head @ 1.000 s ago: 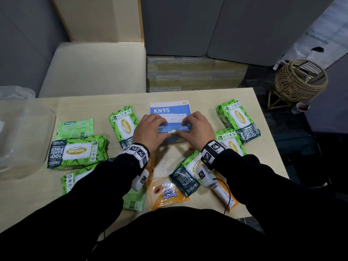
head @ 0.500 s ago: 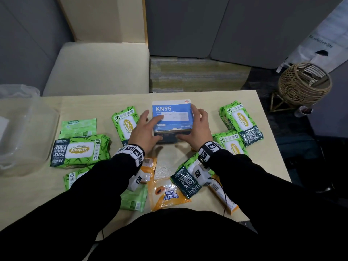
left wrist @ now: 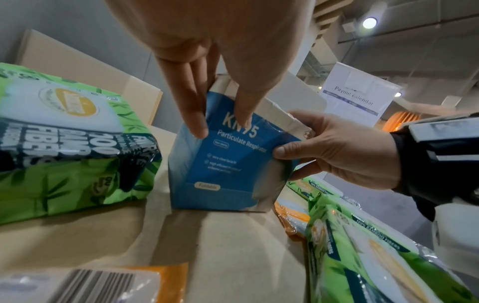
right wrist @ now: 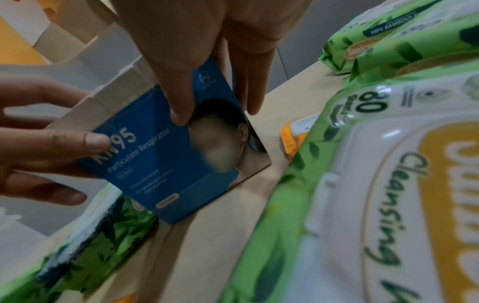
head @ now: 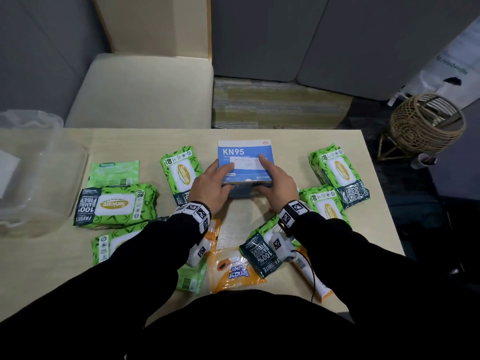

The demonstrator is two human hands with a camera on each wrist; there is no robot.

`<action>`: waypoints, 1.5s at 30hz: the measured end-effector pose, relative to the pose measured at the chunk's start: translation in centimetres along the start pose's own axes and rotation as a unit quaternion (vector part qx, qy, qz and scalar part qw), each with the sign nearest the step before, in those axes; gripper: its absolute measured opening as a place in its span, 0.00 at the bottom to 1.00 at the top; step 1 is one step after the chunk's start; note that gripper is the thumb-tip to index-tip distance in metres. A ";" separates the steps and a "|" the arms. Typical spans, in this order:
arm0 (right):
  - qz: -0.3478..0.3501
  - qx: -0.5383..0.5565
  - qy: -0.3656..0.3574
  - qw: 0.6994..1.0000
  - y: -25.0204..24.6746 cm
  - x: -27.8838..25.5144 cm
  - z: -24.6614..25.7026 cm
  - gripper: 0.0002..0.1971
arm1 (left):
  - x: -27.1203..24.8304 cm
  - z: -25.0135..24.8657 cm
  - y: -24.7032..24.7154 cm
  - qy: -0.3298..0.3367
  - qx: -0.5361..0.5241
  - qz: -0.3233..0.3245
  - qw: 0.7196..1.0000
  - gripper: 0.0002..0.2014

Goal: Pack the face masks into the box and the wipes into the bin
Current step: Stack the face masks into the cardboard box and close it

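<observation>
The blue KN95 mask box point(head: 245, 162) stands at the middle of the table. My left hand point(head: 214, 184) holds its left side, fingers on the lid and thumb on the front face. My right hand point(head: 276, 181) holds the right side the same way. In the left wrist view my left hand point(left wrist: 207, 98) reaches down over the box point(left wrist: 223, 164), and my right hand point(left wrist: 337, 151) pinches the box's right edge. Several green Sanicare wipe packs point(head: 114, 205) and an orange Tender Love pack point(head: 233, 271) lie around the box. The clear plastic bin point(head: 76, 178) stands at the far left. No loose masks show.
More green packs lie right of the box point(head: 337, 172) and under my forearms. A beige seat point(head: 145, 92) stands behind the table point(head: 291, 141). A wicker basket point(head: 426, 123) sits on the floor beyond the table's right edge.
My hands went from the box's front edge out to its sides, then up, so the fingers now lie over the lid with the thumbs on the front face.
</observation>
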State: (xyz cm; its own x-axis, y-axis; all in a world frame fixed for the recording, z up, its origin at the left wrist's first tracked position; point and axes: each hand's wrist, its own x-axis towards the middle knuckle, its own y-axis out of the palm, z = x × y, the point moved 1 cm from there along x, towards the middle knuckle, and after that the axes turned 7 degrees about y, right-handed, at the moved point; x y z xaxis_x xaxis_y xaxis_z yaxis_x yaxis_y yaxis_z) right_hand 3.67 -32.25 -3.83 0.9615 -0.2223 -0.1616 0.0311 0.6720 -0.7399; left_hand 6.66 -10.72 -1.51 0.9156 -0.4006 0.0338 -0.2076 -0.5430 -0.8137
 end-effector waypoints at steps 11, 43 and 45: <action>0.002 0.198 -0.040 0.980 -3.5 -2.4 5.5 0.39 | -4.7 -1.3 -8.9 -0.070 -0.254 -0.173 0.949 0.18; 0.381 0.150 -0.141 0.901 23.8 -12.4 32.0 0.42 | -33.5 26.2 -27.7 -0.434 -0.366 -0.040 0.822 0.16; 0.384 0.145 -0.153 0.899 25.3 -12.6 33.0 0.41 | -34.7 26.7 -28.1 -0.451 -0.371 -0.063 0.809 0.16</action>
State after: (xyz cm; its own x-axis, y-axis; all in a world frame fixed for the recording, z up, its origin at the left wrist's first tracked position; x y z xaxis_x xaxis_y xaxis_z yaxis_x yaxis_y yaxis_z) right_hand 1.35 10.85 1.03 0.7578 0.5617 -0.3320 -0.6476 0.7096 -0.2777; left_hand -10.04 38.15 4.65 0.7544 0.2122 -0.6211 0.0637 -0.9655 -0.2525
